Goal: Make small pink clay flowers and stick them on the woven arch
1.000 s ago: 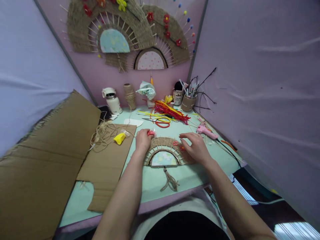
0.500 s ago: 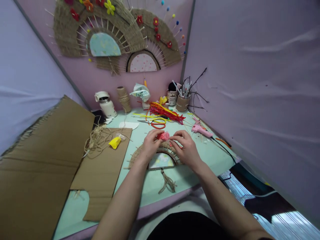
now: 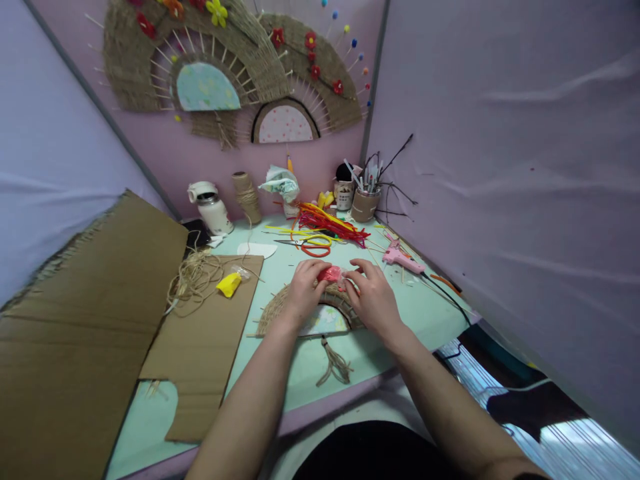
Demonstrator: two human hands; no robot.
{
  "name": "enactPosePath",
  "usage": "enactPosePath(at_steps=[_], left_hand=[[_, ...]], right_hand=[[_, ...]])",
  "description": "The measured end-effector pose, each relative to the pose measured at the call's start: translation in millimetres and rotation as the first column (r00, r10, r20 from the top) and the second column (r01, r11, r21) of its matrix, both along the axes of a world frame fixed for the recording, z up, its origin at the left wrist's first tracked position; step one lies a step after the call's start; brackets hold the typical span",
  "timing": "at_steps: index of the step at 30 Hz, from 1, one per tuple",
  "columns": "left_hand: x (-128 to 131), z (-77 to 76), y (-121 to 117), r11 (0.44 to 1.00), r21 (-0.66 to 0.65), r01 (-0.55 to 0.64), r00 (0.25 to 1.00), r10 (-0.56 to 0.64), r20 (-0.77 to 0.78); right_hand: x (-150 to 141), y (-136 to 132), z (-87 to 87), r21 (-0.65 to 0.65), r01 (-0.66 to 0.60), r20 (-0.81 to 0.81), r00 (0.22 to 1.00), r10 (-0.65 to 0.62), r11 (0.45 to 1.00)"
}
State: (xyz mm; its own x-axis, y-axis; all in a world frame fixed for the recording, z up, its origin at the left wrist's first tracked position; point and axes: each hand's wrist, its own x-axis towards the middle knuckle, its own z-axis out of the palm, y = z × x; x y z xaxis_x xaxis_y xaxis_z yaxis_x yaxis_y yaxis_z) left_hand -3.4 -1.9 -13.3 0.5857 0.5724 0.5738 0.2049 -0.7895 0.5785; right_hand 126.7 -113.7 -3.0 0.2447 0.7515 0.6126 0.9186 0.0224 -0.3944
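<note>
A small pinkish-red packet [image 3: 330,274] with clear plastic at its right end is held up between my two hands. My left hand [image 3: 304,292] grips its left side with fingers and thumb. At the right end, my right hand [image 3: 374,297] pinches the clear plastic. Beneath them lies a woven twine fan [image 3: 271,313] with thin sticks poking from its edge, partly hidden by my hands. Its patterned half-round centre [image 3: 326,321] faces up, and a twine tassel [image 3: 334,363] hangs toward the table's front edge.
Scissors [image 3: 317,247] and a heap of red and yellow fuzzy stems [image 3: 333,223] lie behind. A pink glue gun [image 3: 401,258] is at right, its cord running off the edge. Left are cardboard [image 3: 210,360], loose twine [image 3: 193,277], a yellow packet [image 3: 229,285] and a white bottle [image 3: 213,212].
My right hand's fingers have shifted slightly on the packet's right end, and more clear plastic shows there. My left hand stays on the packet.
</note>
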Motion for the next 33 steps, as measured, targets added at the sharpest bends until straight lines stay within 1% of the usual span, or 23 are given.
enactPosePath(at_steps=[2, 3, 7, 10, 14, 18, 21, 25, 33], left_hand=[[1, 1.5, -2, 1.000, -0.013, -0.005, 1.000, 0.005, -0.012], [2, 1.9, -3, 1.000, -0.021, -0.005, 1.000, 0.004, -0.017], [4, 0.7, -3, 0.998, -0.064, 0.003, 1.000, -0.004, -0.010], [4, -1.4, -3, 0.995, -0.095, 0.021, 1.000, -0.020, 0.004], [4, -2.2, -4, 0.995, -0.099, 0.026, 0.999, -0.024, 0.022], [6, -1.6, -7, 0.994, -0.106, 0.004, 1.000, -0.003, 0.007], [7, -2.2, -7, 0.992, -0.124, 0.003, 1.000, -0.002, 0.013], [6, -3.9, -6, 0.989, -0.149, 0.007, 1.000, -0.006, 0.012], [7, -2.7, -8, 0.990, -0.140, 0.026, 1.000, -0.026, 0.000]], right_hand=[[1, 0, -2.3, -0.005, 0.043, 0.001, 0.999, -0.043, 0.999], [2, 0, -3.2, -0.005, 0.041, -0.007, 0.999, -0.041, 0.999], [5, 1, -5.3, 0.003, -0.033, -0.038, 0.999, 0.033, 0.999], [8, 2, -6.2, 0.048, -0.059, -0.060, 0.996, 0.061, 0.997], [9, 4, -7.6, 0.085, -0.103, -0.102, 0.989, 0.111, 0.991], [8, 6, -9.5, 0.091, -0.100, -0.128, 0.986, 0.111, 0.991], [8, 6, -11.2, 0.095, -0.101, -0.122, 0.986, 0.112, 0.990], [10, 7, -11.2, 0.065, -0.130, -0.099, 0.986, 0.136, 0.989], [12, 7, -11.5, 0.068, -0.160, -0.093, 0.982, 0.166, 0.985]])
